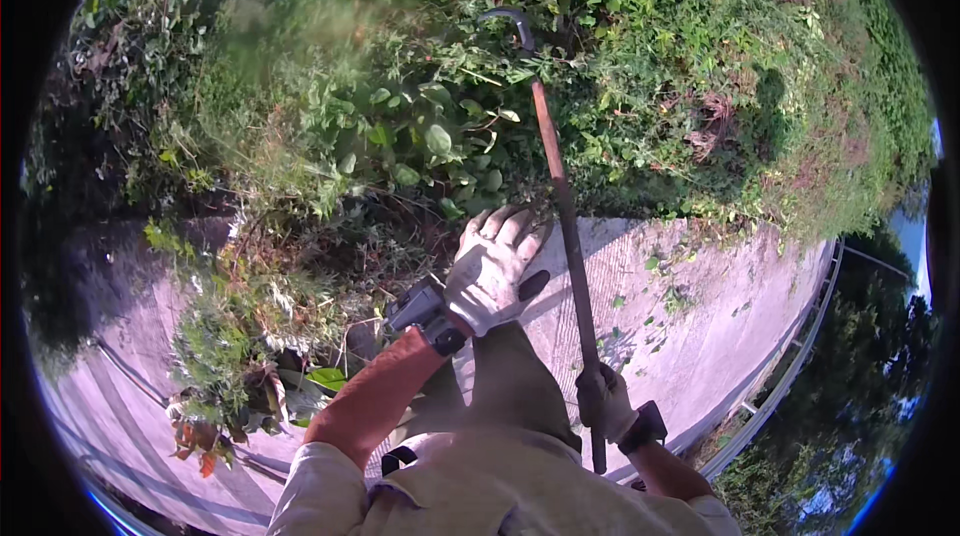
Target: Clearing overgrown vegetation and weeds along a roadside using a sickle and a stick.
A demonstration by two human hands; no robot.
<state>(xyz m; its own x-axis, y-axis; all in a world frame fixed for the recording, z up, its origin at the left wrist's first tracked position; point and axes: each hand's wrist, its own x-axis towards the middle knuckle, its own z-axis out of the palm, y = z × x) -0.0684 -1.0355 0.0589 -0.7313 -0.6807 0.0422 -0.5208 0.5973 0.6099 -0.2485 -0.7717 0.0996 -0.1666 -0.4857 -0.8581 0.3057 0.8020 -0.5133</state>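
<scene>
My gloved right hand [604,399] grips the lower part of a long wooden handle [568,228]. At its far end a curved sickle-like blade [517,24] lies among the green plants, partly covered by leaves where it meets the wood. My left hand [491,262], in a pale, soiled work glove, is spread with its fingers towards the edge of the vegetation [435,131]. It holds nothing that I can see; its fingertips are in shade near the stems. Both wrists bear dark strapped devices.
A heap of cut or pulled plants [247,333] lies on the ridged concrete pavement [637,296] at the left. Loose leaves are scattered at the right. A metal guardrail [802,356] curves along the right side, with trees beyond. Dense growth borders the far pavement edge.
</scene>
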